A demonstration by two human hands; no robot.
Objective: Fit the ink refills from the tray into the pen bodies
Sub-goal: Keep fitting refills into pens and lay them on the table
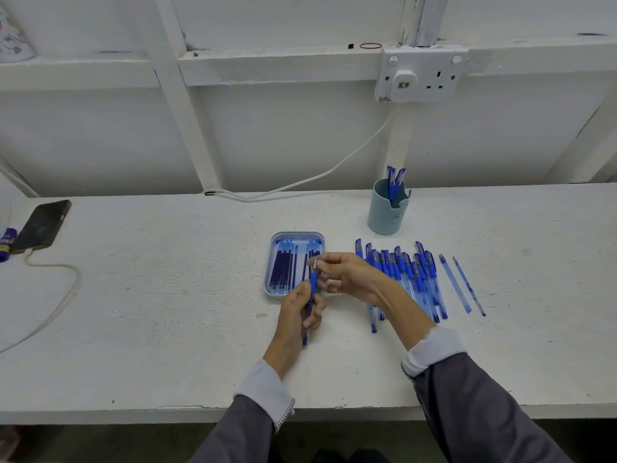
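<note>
White bench (167, 329), blue tray (298, 234) on it, pens (404, 272) just right of the tray, cup (387, 215) back-right, phone (43, 225) far left.

The left hand (298, 312) grips a blue pen body (313, 285) over the near right corner of the tray (297, 234), and the right hand (347, 277) pinches its upper end. Dark ink refills (283, 270) lie side by side inside the tray. Right of the tray lies a row of pens (410, 279); beyond the tray's right side stands a cup (385, 215); far left of the tray, a phone (43, 225)
</note>
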